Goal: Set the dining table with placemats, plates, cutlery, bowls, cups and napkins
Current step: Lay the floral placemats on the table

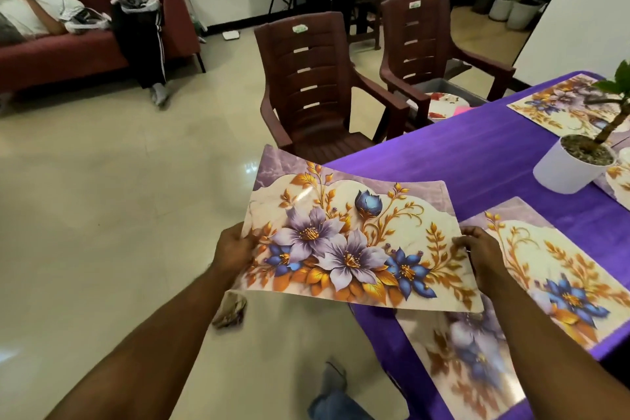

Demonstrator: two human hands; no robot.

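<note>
- A white pot point(569, 170) stands on the purple tablecloth point(494, 153) and holds soil and a small green plant point(610, 106).
- A grey tub point(453, 92) sits on the seat of the right brown chair point(426, 41), with plates point(443, 109) inside.
- The held placemat point(351, 242) is in the air over the table's near-left corner, its long side running left to right, the flower print facing up.
- The left hand point(235, 251) grips its left edge; the right hand point(480, 251) pinches its right edge.
- Two more placemats point(559, 283) lie flat on the table beneath it.
</note>
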